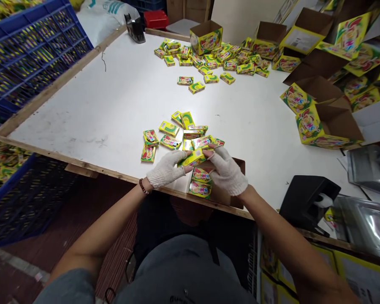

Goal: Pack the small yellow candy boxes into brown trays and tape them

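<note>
White-gloved left hand (167, 169) and right hand (224, 169), part-curled, pinch a yellow pack (194, 157) by the carton (240, 168). Likely carton loading; next needs alignment.

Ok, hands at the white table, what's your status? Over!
Left hand, right hand: both holding yellow packets, count unclear. Open carton: partly under right hand, packets inside. Loose packets: just beyond hands.

Small boxes (195, 158) are yellow and green (some red-patched), the gloves (165, 170) off-white, the crates (70, 31) blue.
</note>
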A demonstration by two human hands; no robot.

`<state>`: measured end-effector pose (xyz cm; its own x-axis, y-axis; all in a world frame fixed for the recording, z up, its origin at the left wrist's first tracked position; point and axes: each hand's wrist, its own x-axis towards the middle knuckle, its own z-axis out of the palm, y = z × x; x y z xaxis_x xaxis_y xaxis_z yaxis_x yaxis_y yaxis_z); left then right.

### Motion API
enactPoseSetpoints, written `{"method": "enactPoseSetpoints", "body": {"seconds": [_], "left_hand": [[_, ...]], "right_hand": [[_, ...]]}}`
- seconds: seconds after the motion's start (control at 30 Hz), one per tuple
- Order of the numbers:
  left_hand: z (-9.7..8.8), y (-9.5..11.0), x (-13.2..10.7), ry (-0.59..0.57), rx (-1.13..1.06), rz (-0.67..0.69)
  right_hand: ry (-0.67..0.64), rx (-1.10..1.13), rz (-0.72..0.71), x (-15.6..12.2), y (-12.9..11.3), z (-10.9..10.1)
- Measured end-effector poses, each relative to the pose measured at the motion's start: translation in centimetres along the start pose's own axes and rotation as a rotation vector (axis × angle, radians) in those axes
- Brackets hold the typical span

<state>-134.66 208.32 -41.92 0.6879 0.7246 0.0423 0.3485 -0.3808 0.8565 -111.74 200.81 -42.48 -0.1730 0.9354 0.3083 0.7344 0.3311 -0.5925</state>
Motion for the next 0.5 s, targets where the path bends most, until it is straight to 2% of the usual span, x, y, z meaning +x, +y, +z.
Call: {"method": "enactPoseSetpoints", "body": {"seconds": [0.07,0.13,0.23,0.3,0.33,0.4,0.5], "left_hand": [[0.5,1.8,1.0,-0.106,-0.185,-0.010],[1.1,2.7,1.9,-0.093,-0.279,-0.019],[2.3,1.8,2.9,0.177,-0.209,-0.051],[3.3,0.3,3.2,0.290,-0.114,-0.122],[3.9,-0.5,3.2,0.283,-0.080,-0.161],[5.0,-1.9,3.1,0.189,-0.053,-0.208],[6.3,-2.9,2.7,0.071,-0.053,-0.187]], "right_hand": [[-0.034,-0.019,-0.117,0.5,-0.3,-1.5],[-0.046,-0.011,-0.061,0.5,0.1,-2.6],[0.028,0.050,0.260,-0.3,1.6,-2.7],[0.042,0.089,0.480,-0.9,2.7,-1.7],[0.024,0.100,0.550,-1.1,3.2,-1.0],[-0.025,0.096,0.610,-1.3,4.1,0.4],[-0.076,0.032,0.559,-1.1,4.9,2.1]]}}
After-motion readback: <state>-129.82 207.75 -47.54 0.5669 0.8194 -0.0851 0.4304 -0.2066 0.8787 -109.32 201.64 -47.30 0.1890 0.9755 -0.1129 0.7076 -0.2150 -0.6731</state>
